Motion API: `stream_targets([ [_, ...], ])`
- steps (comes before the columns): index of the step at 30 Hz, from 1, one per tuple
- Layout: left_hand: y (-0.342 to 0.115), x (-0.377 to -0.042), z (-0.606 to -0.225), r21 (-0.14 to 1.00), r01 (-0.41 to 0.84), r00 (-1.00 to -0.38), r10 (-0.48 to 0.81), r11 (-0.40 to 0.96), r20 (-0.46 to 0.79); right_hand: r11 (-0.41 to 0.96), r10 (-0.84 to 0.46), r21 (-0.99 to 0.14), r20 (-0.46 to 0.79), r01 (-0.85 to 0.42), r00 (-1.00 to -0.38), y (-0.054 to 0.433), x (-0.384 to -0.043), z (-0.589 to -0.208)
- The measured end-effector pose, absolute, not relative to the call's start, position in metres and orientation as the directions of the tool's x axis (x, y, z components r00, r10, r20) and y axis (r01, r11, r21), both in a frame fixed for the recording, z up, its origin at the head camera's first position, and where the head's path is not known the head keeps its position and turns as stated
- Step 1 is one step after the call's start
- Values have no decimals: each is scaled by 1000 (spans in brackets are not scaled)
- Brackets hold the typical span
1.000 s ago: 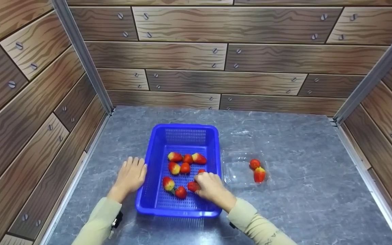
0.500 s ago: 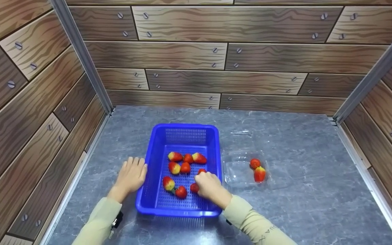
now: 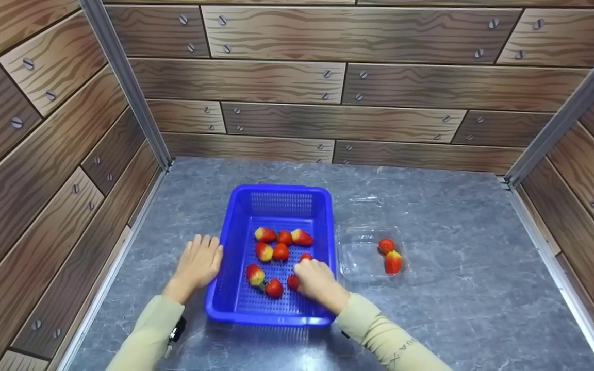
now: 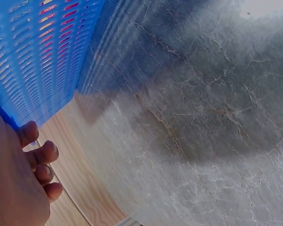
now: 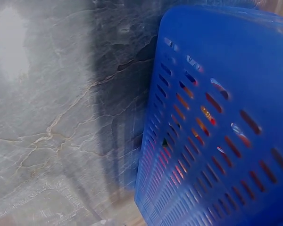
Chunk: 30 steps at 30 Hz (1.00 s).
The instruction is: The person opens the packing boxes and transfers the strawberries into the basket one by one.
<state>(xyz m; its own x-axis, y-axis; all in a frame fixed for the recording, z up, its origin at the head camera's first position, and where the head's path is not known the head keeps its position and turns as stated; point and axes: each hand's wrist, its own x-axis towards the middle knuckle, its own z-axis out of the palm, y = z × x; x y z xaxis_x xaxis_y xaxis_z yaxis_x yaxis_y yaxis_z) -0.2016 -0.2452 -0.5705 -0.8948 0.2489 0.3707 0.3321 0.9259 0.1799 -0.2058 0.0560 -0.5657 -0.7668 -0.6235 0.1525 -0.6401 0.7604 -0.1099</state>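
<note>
A blue perforated plastic basket (image 3: 271,322) holds several red strawberries, some with yellowish ends, such as one strawberry (image 3: 255,275) at its front left. My right hand (image 3: 318,282) reaches over the basket's right side, fingers curled down at a strawberry (image 3: 292,282) that is partly covered by the hand. Another strawberry (image 3: 305,256) lies just beyond the knuckles. Against the basket's left rim rests my left hand (image 3: 200,260), its fingers extended along the outside. The left wrist view shows these fingertips (image 4: 47,151) loosely bent beside the blue wall; the right hand is out of its own wrist view.
Right of the basket stands a clear plastic clamshell box (image 3: 351,257) with two strawberries (image 3: 392,263) in its right part, its lid folded back behind it. Wood-patterned walls (image 3: 379,85) enclose the grey marbled tabletop (image 3: 482,247) at the back and sides.
My right hand has shifted slightly within the basket and covers more of the strawberry at its fingers. The left hand stays at the rim. The head view has tilted a little.
</note>
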Motion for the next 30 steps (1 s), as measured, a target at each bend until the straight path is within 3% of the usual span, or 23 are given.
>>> stream_targets([
  [7, -243, -202, -570, 141, 357, -866, 270, 924, 422, 760, -611, -166, 144, -628, -778, 59, -207, -561],
  [12, -244, -201, -570, 155, 354, -867, 262, 922, 424, 714, -626, -277, 158, -643, -764, 64, -215, -547],
  [19, -244, -201, -570, 167, 353, -875, 261, 921, 408, 607, -598, -240, 490, -758, -634, 90, -237, -526],
  [24, -243, -202, -569, 162, 350, -873, 258, 923, 414, 567, -557, -213, 612, -796, -561, 115, -255, -507],
  [27, -243, -202, -569, 164, 349, -874, 257, 923, 413, 575, -530, -230, 627, -785, -571, 131, -264, -497],
  [30, -244, -201, -568, 161, 343, -877, 254, 925, 407, 616, -492, -266, 605, -741, -626, 150, -272, -492],
])
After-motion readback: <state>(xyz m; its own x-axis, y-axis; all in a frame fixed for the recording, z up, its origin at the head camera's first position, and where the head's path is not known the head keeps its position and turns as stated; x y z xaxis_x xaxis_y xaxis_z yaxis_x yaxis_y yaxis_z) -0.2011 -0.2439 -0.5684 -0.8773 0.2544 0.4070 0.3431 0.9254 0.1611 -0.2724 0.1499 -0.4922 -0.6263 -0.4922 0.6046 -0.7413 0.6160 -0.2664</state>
